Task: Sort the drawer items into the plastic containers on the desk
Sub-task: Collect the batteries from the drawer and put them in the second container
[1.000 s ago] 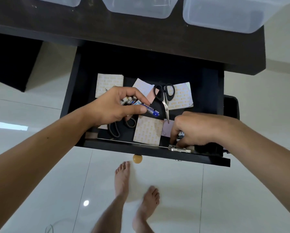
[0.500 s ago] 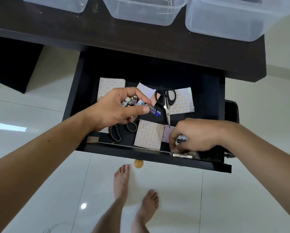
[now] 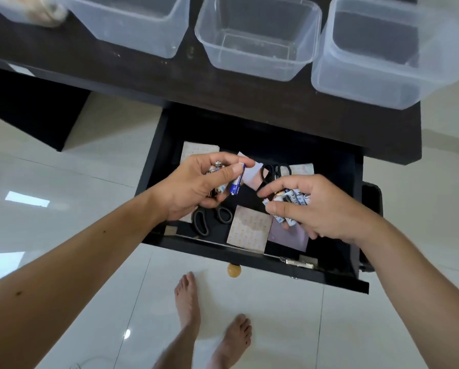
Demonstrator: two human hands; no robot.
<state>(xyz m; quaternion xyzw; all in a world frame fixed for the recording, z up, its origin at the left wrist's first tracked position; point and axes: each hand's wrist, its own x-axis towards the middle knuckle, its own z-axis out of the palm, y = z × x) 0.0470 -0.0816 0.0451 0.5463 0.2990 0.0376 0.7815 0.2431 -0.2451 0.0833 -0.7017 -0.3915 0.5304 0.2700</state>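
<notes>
A dark desk point(image 3: 148, 75) is spanning the top of the view, with its drawer point(image 3: 249, 251) standing pulled out below the front edge. A round wooden knob point(image 3: 234, 270) is sticking out of the drawer front, and a small metal latch point(image 3: 297, 262) is sitting on the front wall toward the right. Bare feet point(image 3: 212, 315) are standing on the glossy white floor point(image 3: 63, 182) beneath.

Three clear tubs are sitting in a row on the desk: the left tub point(image 3: 132, 25), the middle tub point(image 3: 257, 38) and the right tub point(image 3: 377, 54), each showing nothing inside. A fourth one at the far left corner is too blurred to read.

Inside the drawer, patterned paper squares point(image 3: 249, 227) are lying flat, one at the back left, one at the back right, one near the front. Two black scissors are lying among them: one pair point(image 3: 209, 219) partly under the left hand, the other pair point(image 3: 273, 171) at the back, between the hands.

The left hand point(image 3: 196, 187) is gripping several batteries point(image 3: 236, 179), a blue one poking out past the thumb. The right hand point(image 3: 313, 206) is holding a bunch of white batteries point(image 3: 289, 203), fingers curled around them. Both hands are hovering just above the drawer, close together but apart.
</notes>
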